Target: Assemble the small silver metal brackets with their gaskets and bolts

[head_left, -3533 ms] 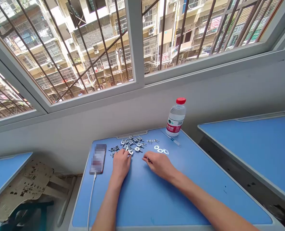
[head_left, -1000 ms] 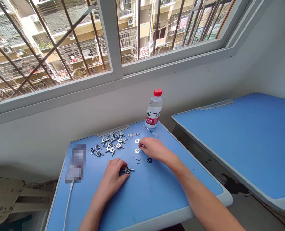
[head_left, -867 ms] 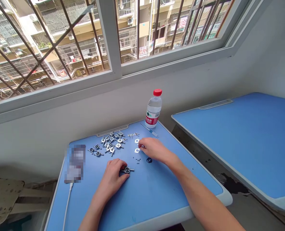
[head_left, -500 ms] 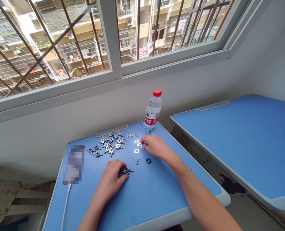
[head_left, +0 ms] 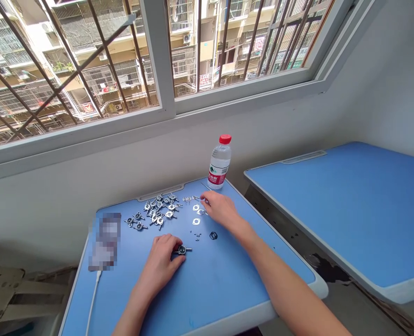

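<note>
My left hand (head_left: pixel 163 256) rests on the blue tabletop with thumb and fingers closed round a small metal fitting (head_left: pixel 182 250). The fitting has a round dark recess and a stub pointing right. Over the right side of the table, my right hand (head_left: pixel 218 205) is curled with its fingertips together; what they hold, if anything, is hidden. Those fingertips are beside a row of small metal pieces (head_left: pixel 189 199) and just above several flat oval plates (head_left: pixel 196 221). A thin rod (head_left: pixel 205 186) shows behind this hand, its rest covered.
Several similar metal fittings (head_left: pixel 160 205) lie heaped at the back left. Tiny screws (head_left: pixel 197 234) and black rings (head_left: pixel 213 235) lie mid-table. A water bottle (head_left: pixel 219 163) stands at the back edge. A blurred phone-like object (head_left: pixel 105 242) with a white cable (head_left: pixel 94 294) lies left.
My right hand has shifted from the oval plates slightly back and left, toward the row of small metal pieces, covering the rod's blue part. My left hand stays on the fitting. The view tilts slightly.
</note>
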`<state>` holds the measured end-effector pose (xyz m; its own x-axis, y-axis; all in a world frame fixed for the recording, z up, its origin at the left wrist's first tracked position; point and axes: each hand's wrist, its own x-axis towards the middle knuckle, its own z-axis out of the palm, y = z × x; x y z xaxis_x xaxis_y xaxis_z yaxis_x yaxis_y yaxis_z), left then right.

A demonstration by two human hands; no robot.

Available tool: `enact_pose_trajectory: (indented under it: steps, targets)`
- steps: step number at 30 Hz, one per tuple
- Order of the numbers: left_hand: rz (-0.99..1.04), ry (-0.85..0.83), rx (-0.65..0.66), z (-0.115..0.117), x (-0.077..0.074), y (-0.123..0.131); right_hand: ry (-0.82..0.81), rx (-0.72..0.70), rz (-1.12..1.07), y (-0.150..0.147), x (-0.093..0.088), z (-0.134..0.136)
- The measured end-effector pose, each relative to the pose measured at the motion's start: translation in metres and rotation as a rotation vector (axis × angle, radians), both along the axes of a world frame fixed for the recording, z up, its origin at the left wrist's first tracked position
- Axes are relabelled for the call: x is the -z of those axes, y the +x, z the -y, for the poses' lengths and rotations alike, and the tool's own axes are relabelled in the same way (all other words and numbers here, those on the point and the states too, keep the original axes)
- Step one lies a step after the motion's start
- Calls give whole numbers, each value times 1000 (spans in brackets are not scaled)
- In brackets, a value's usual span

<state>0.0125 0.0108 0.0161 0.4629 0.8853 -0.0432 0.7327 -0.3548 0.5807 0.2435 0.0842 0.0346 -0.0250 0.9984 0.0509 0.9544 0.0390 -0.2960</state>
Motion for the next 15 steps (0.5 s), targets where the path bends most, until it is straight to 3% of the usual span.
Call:
enact_pose_trajectory:
  steps: [10,15]
  targets:
    - [-1,36,15,1,1,-1,23,64,15,-14,23,-25]
    - [1,40,20,0,3,-1,22,82,-23,-11,16,-25]
